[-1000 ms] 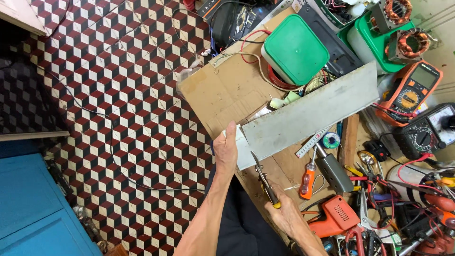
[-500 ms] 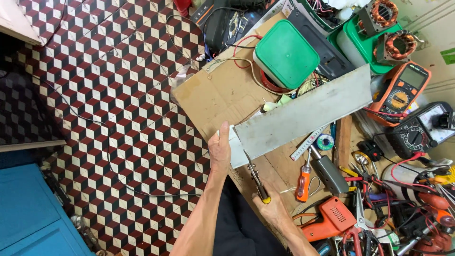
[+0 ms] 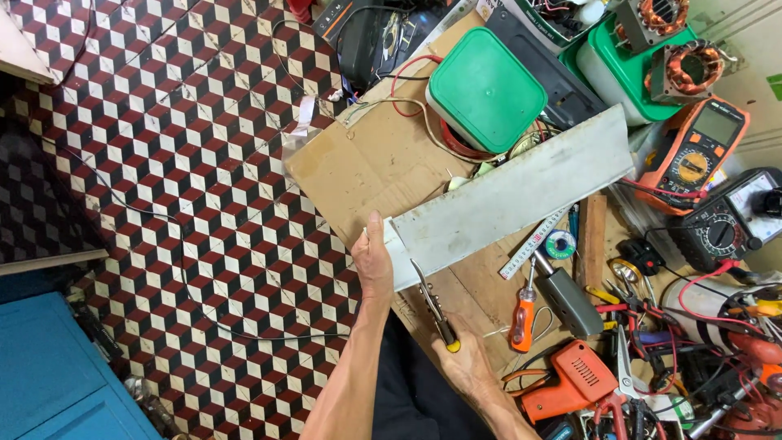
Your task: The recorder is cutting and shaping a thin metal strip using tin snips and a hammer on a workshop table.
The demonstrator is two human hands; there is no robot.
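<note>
Two hands work on one long metal panel [image 3: 509, 200], which lies slanted over a cardboard sheet [image 3: 366, 167]. At the lower left end of the panel, the left hand [image 3: 373, 259] is clamped on its edge, thumb on top. Just below the panel, near that same end, the right hand [image 3: 466, 365] is closed on pliers [image 3: 432, 305] with yellow handles, whose tips touch the panel's lower edge. I judge the thin panel edge could cut the palm, or the pliers could slip off, because the surface looks smooth and dull grey. Above the panel sits a green box lid [image 3: 486, 90], matte plastic with rounded corners; below it lies an orange screwdriver [image 3: 523, 314]
</note>
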